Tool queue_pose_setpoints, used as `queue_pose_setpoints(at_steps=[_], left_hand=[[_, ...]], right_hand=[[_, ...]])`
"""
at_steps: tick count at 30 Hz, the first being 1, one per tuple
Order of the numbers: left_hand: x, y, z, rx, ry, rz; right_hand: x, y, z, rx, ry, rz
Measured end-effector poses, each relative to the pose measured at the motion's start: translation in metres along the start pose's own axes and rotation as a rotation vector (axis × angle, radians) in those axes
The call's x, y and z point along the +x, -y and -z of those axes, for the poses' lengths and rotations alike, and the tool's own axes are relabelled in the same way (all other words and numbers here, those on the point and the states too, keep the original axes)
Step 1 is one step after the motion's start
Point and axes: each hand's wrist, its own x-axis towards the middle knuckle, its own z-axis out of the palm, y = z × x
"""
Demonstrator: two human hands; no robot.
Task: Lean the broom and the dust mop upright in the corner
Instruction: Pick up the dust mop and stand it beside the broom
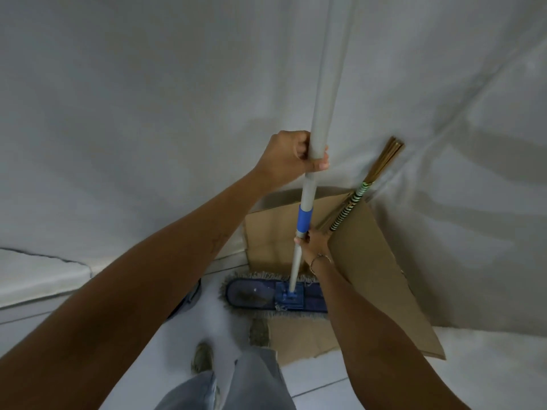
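Observation:
The dust mop has a long grey handle with a blue collar and stands nearly upright before the white corner. Its flat blue head with a grey fringe rests on the floor. My left hand is closed around the handle at mid height. Lower down, just under the blue collar, my right hand grips the same handle. The broom leans in the corner to the right, with a black-and-white striped band and straw-coloured stalks at its top end, which touches the wall.
Flattened brown cardboard stands against the corner walls and lies on the floor behind the mop head. My feet stand on the pale tiled floor. A low white ledge runs along the left.

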Motion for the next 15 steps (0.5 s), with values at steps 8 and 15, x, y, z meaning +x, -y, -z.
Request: queue_pose_setpoints(at_steps=[8, 15], left_hand=[[0.026, 0.039, -0.008, 0.143, -0.01, 0.098], [0.046, 0.057, -0.013, 0.133, 0.014, 0.17]], right_hand=[[0.046, -0.015, -0.018, -0.037, 0.092, -0.042], [0.067, -0.027, -0.026, -0.04, 0.074, -0.064]])
